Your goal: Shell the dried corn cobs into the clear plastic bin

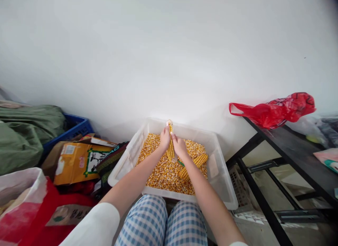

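Observation:
A yellow ear of corn (170, 147) stands tilted upward over the bin, a pale strip showing near its top. My left hand (164, 138) is wrapped round its left side. Against its right side presses my right hand (179, 146), fingers closed; a small shiny, pale thing and a bit of green show below it, too small to name. Under both hands, loose corn kernels (161, 173) cover the floor of a translucent plastic bin (215, 168). Another ear of corn (201, 160) lies on the kernels, partly hidden by my right forearm, with more corn beside it.
A black metal-framed table (287, 143) stands at the right, with a red plastic bag (285, 110) on it. To the left are a yellow cardboard box (74, 161), a blue crate (79, 128), green cloth (29, 133) and a red bag (58, 207). A white wall (169, 55) rises behind the bin.

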